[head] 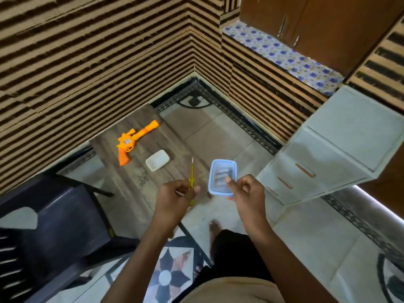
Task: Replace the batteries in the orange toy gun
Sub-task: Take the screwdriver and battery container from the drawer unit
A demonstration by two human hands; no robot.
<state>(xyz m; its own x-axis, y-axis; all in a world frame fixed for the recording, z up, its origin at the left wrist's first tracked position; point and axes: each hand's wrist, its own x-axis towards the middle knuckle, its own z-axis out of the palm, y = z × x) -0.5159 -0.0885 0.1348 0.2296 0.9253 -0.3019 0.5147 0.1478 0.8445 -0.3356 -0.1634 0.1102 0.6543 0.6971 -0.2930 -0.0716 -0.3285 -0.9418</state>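
- Progress: basically at zero. Gun (pixel 133 142) lies flat on the table (pixel 135 182), far-left part, barrel pointing away towards the corner, grip towards the near side. Nobody is touching it.
- No open battery cover visible from here; too small to tell where the cover or its screw is.
- Left hand (pixel 175 197): fingers curled round the handle of a yellow screwdriver (pixel 191 176), tip pointing up and away. It's held above the table's near edge, well apart from the gun.
- Right hand (pixel 247 193): pinching a clear box (pixel 223 179) with a blue rim, thumb on the near rim, other fingers curled beside and below it. Box is in the air, just right of the screwdriver.
- Box contents are blurred. Probably the new batteries, can't confirm.
- Left to do, by my read: set the box down, open the gun's cover, swap cells, close up. So all of it.
- Also on the table: a small white dish (pixel 157 163), near the gun, not touching it.
- Surface: small dark wood-grain table pushed into a room corner.
- Room: striped brown wall (pixel 87 51), pale tiled floor (pixel 218 132) with a black patterned border, dark chair (pixel 54 215) on the left, white drawer unit (pixel 328 154) on the right, floral-covered ledge (pixel 284 55) under a wooden cabinet (pixel 317 25).
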